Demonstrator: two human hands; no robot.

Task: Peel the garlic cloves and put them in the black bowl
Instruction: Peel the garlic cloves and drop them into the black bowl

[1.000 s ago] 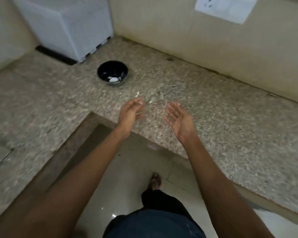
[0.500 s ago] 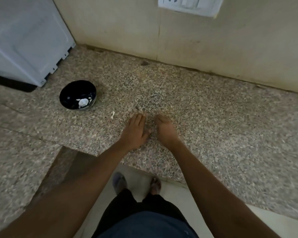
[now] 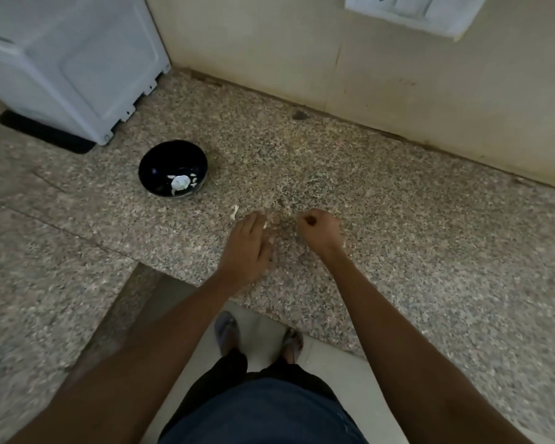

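Note:
A black bowl (image 3: 173, 155) stands on the speckled granite counter (image 3: 398, 235), left of my hands, with a few white garlic pieces (image 3: 180, 182) in it. My left hand (image 3: 247, 248) lies flat on the counter with straight fingers. A small white scrap (image 3: 265, 224) sits at its fingertips. My right hand (image 3: 318, 232) rests beside it with the fingers curled into a fist; nothing shows inside it. A pale strip of garlic peel (image 3: 234, 212) lies on the counter between the bowl and my left hand.
A white appliance (image 3: 71, 59) on a black mat (image 3: 45, 133) fills the back left corner. A switch plate (image 3: 410, 11) hangs on the wall. The counter's front edge runs just behind my wrists, with the floor and my feet (image 3: 257, 334) below.
Both hands came down from the air, palms up, onto the counter. My right hand has since curled into a fist while the left stays flat. The view swung right, then back left.

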